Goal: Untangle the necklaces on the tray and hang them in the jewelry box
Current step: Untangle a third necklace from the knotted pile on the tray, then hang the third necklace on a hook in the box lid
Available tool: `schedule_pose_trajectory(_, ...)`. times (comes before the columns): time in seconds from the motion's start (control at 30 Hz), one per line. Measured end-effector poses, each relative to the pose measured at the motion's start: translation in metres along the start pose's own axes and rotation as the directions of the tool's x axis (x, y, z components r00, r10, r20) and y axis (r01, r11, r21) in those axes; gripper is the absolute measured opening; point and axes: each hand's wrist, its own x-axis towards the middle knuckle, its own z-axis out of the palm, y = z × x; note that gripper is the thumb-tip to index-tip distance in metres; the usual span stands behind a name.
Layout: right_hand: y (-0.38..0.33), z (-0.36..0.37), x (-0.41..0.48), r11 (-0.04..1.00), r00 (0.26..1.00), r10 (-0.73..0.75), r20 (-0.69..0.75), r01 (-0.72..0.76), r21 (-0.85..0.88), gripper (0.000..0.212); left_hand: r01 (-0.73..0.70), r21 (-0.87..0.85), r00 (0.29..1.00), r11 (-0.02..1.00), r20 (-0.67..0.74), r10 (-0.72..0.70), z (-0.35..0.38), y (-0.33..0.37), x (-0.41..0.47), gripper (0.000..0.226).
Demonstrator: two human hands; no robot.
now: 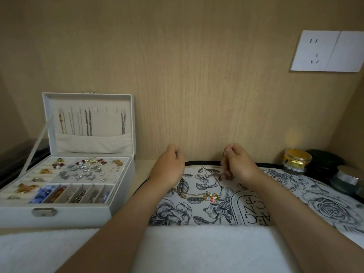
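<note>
1. Centrally, just above the middle of the frame, both hands are raised over the far edge of the floral tray [199, 215], well apart from each other.
2. Right hand [237, 163]: fingers curled, thumb and fingertips pinching a thin dark chain [222, 166] that hangs from the pinch down to the tray surface just below it.
3. Left hand [169, 163]: fingers curled inward. Whether it holds any chain cannot be told.
4. Lower in the frame, between the two forearms, a gold necklace with coloured beads [210, 197] lies on the tray, touched by neither hand.
5. At the left of the frame the white jewelry box [21, 214] stands open beside the tray. Several hung necklaces [88, 123] dangle from hooks inside its upright lid, and small pieces fill the compartments below.
6. A white towel [177, 251] spans the bottom of the frame, overlapping the tray's near edge.
7. At the right edge stand a gold jar [297, 159] and a silver-lidded jar [347, 179]. A wall socket [315, 51] sits at upper right.
</note>
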Motion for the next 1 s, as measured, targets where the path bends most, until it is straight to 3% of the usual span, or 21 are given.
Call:
schedule_pose_trajectory(0.13, 0.002, -0.008, 0.001, 0.965, 0.987, -0.054, -0.15, 0.013, -0.26, 0.022, -0.034, 0.328, 0.994, 0.944, -0.083, 0.065, -0.015, -0.011, 0.004, 0.019)
schedule_pose_trajectory(0.23, 0.001, -0.014, -0.002, 0.898, 0.98, -0.109, -0.164, 0.027, -0.439, 0.022, -0.018, 0.422, 0.999, 0.906, -0.032, 0.034, -0.019, -0.016, 0.007, 0.015)
schedule_pose_trajectory(0.5, -0.025, -0.001, -0.018, 0.986, 0.976, -0.137, 0.167, 0.15, -0.067, 0.037, -0.18, 0.34, 0.952, 0.923, 0.296, 0.077, -0.013, -0.011, 0.007, 0.02)
schedule_pose_trajectory(0.57, -0.034, 0.003, -0.021, 0.986, 0.966, -0.158, 0.206, 0.164, -0.016, 0.033, -0.106, 0.072, 0.942, 0.992, 0.327, 0.077, -0.011, 0.002, 0.005, 0.035)
schedule_pose_trajectory(0.63, -0.042, 0.006, -0.023, 0.982, 0.955, -0.189, 0.23, 0.188, 0.026, 0.03, -0.01, -0.259, 0.931, 0.966, 0.349, 0.103, -0.013, 0.018, 0.002, 0.043)
schedule_pose_trajectory(0.73, -0.047, 0.008, -0.026, 0.975, 0.941, -0.223, 0.254, 0.221, 0.035, 0.029, 0.047, -0.457, 0.925, 0.888, 0.356, 0.134, -0.017, 0.03, 0.001, 0.03)
schedule_pose_trajectory(0.87, -0.049, 0.011, -0.027, 0.971, 0.942, -0.22, 0.253, 0.237, -0.04, 0.027, 0.061, -0.396, 0.938, 0.916, 0.338, 0.084, -0.023, 0.033, 0.002, 0.018)
schedule_pose_trajectory(1.0, -0.049, 0.018, -0.029, 0.96, 0.931, -0.234, 0.281, 0.268, -0.087, 0.019, -0.09, -0.143, 0.967, 0.986, 0.225, 0.122, -0.042, 0.035, 0.005, 0.013)
